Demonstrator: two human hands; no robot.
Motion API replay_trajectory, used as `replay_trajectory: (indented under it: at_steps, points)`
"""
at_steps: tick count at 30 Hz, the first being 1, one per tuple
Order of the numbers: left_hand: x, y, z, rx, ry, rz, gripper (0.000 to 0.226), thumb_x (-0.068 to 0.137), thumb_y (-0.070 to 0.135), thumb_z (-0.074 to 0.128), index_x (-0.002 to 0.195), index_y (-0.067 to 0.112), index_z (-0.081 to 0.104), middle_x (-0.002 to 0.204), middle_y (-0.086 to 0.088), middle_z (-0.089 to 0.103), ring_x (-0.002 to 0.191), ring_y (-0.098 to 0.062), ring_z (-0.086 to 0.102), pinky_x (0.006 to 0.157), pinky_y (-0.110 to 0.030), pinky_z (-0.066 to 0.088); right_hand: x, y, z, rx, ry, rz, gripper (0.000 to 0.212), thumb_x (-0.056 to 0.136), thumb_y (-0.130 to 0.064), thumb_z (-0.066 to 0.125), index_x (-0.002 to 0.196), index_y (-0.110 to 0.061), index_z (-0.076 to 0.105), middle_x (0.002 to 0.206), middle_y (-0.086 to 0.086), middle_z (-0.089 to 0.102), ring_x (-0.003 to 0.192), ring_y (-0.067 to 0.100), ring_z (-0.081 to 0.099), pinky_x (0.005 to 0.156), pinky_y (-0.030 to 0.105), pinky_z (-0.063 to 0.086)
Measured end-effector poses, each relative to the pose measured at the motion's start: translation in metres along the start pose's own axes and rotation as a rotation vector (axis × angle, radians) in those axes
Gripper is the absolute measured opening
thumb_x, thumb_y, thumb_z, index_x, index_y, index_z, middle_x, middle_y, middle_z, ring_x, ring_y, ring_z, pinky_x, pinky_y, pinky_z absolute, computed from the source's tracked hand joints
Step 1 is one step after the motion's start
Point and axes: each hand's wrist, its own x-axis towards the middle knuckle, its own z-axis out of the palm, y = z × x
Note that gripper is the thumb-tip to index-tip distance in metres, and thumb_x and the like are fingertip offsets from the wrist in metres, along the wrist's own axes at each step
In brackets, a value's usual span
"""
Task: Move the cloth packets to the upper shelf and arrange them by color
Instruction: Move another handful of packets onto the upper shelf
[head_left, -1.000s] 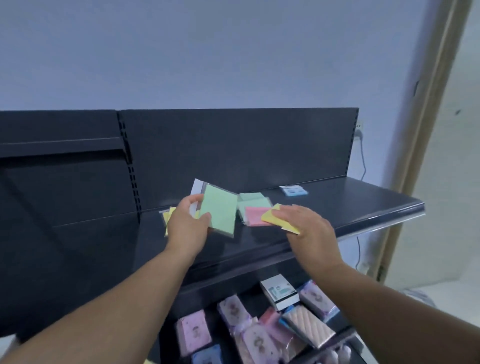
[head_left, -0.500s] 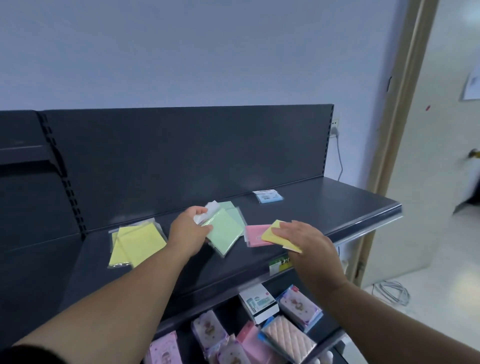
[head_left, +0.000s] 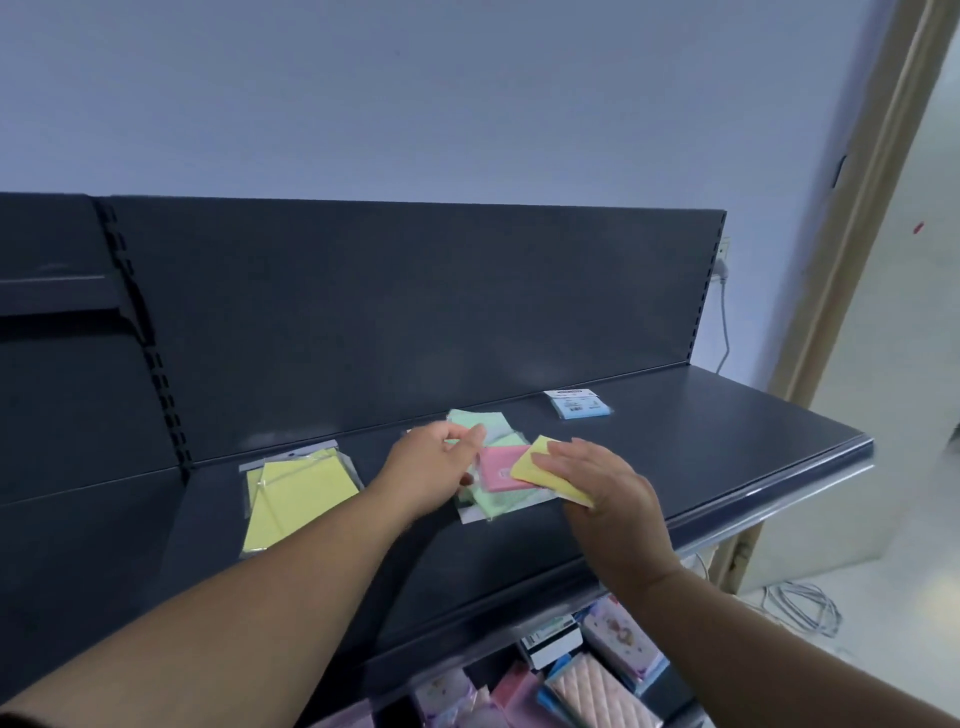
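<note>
At the left end of the upper shelf (head_left: 727, 441) the yellow stack (head_left: 296, 493) lies fanned rather than squared, its lower corner near the front lip; a brush from a forearm could, I judge, sweep it off the edge. Next along, the left hand (head_left: 431, 467) reaches onto the green packets (head_left: 493, 504), fingers bent over their far edge; blur hides whether it grips one or only touches them. The slick wrappers overlap loosely, so pulling one could drag its neighbours askew or out of the pile. The pink packet (head_left: 501, 470) sits on top of the greens, between the two hands; it is the likeliest to ride along with any green that is moved and end up in the wrong colour group. Over its right corner lies the loose yellow packet (head_left: 540, 462), with the right hand (head_left: 602, 483) laid across it, fingers fairly straight; the thumb is hidden, so I cannot tell whether it is pinched or merely pressed. It belongs with the yellows well to the left, and carrying it there means crossing the other arm, which risks a collision or a dropped packet. Behind, by the back panel, the blue packet (head_left: 576, 405) lies alone, well apart; below, the lower shelf goods (head_left: 597, 680) would catch anything that slips off the front.
</note>
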Motion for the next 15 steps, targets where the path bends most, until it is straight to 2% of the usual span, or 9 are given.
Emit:
replay_trajectory:
  at_steps: [2,5,8,11,13,15]
  points:
    - [-0.002,-0.002,-0.006,-0.221,-0.059,-0.080,0.029,0.090,0.036,0.062,0.113,0.019,0.063,0.081,-0.001,0.071,0.063,-0.012,0.067,0.078,-0.035,0.058,0.005,-0.008,0.008,0.031,-0.035,0.017,0.037,0.076,0.008,0.073,0.104,-0.016,0.077,0.114,0.003,0.070,0.117,0.027,0.060,0.103,0.035,0.044]
    - [-0.005,-0.008,-0.019,-0.385,-0.038,-0.126,0.033,0.088,0.014,0.067,0.121,0.011,0.060,0.089,-0.006,0.070,0.066,-0.014,0.067,0.066,-0.027,0.056,0.015,-0.018,0.017,-0.006,-0.155,0.024,0.040,0.081,0.004,0.068,0.112,-0.022,0.074,0.124,-0.003,0.066,0.124,0.019,0.055,0.106,0.025,0.036]
    - [-0.004,-0.014,-0.044,-0.355,0.175,-0.109,0.032,0.088,0.010,0.064,0.119,0.013,0.062,0.101,-0.007,0.068,0.080,-0.018,0.068,0.075,-0.030,0.056,0.023,-0.031,0.029,-0.015,-0.314,0.006,0.051,0.085,0.004,0.061,0.125,-0.027,0.065,0.137,-0.011,0.053,0.135,0.011,0.041,0.110,0.014,0.023]
    - [-0.008,-0.023,-0.078,-0.341,0.458,-0.084,0.028,0.090,0.008,0.060,0.116,0.017,0.060,0.106,-0.007,0.064,0.078,-0.019,0.067,0.067,-0.031,0.057,0.031,-0.045,0.046,0.017,-0.417,-0.049,0.059,0.085,0.007,0.053,0.133,-0.026,0.058,0.144,-0.010,0.045,0.139,0.011,0.033,0.108,0.004,0.010]
    - [-0.014,-0.029,-0.100,-0.324,0.603,-0.077,0.024,0.091,0.010,0.059,0.110,0.026,0.058,0.107,-0.003,0.063,0.081,-0.018,0.068,0.064,-0.031,0.058,0.035,-0.056,0.059,0.038,-0.482,-0.108,0.057,0.089,0.003,0.050,0.138,-0.027,0.052,0.149,-0.010,0.039,0.141,0.010,0.028,0.113,0.009,0.010]
    - [-0.022,-0.035,-0.116,-0.297,0.702,-0.061,0.023,0.091,0.013,0.059,0.106,0.030,0.056,0.106,-0.001,0.064,0.084,-0.019,0.068,0.064,-0.032,0.058,0.039,-0.067,0.074,0.060,-0.587,-0.160,0.053,0.096,-0.007,0.048,0.143,-0.030,0.044,0.155,-0.009,0.030,0.145,0.010,0.019,0.118,0.021,0.012]
